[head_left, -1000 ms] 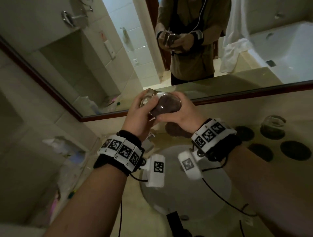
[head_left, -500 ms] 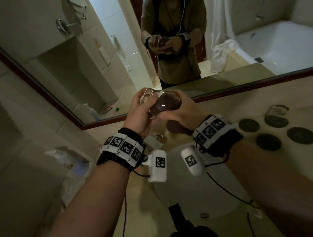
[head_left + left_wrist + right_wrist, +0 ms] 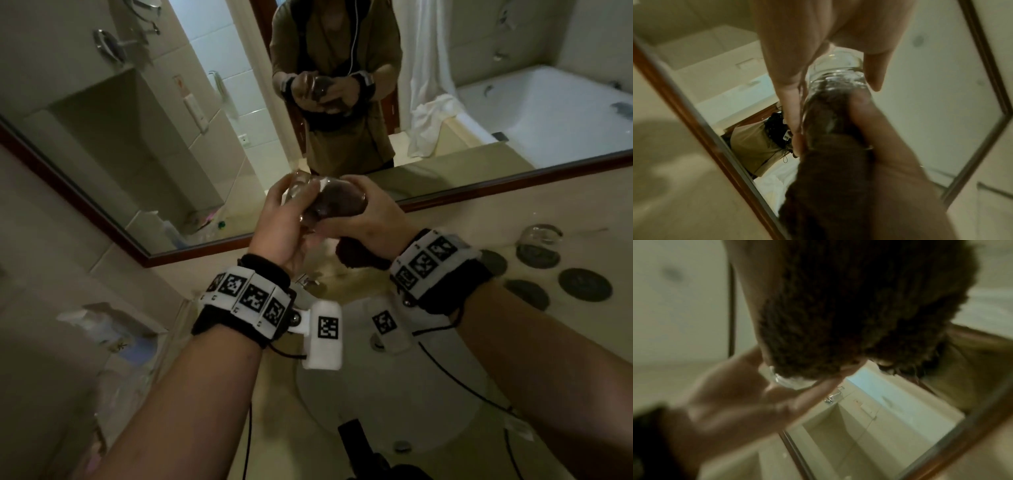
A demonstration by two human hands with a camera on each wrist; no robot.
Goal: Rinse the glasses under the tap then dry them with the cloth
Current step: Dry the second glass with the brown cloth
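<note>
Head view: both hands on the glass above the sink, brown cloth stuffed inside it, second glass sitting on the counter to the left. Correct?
Not quite: the second glass sits on the counter to the right, by the dark round coasters, as the head view shows. The rest holds: left hand and right hand both grip the glass above the sink, with the brown cloth stuffed inside it.

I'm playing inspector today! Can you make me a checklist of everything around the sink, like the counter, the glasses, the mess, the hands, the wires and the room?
Surface: beige counter around a round white sink.
Job's things: held glass stuffed with dark brown cloth; second glass upside down on a coaster.
Clutter: dark round coasters; wrapped toiletries at left.
Hands: left hand grips the glass base; right hand holds the cloth end.
Cables: black wire from the right wristband.
Surroundings: wood-framed mirror reflecting a bathtub.
</note>
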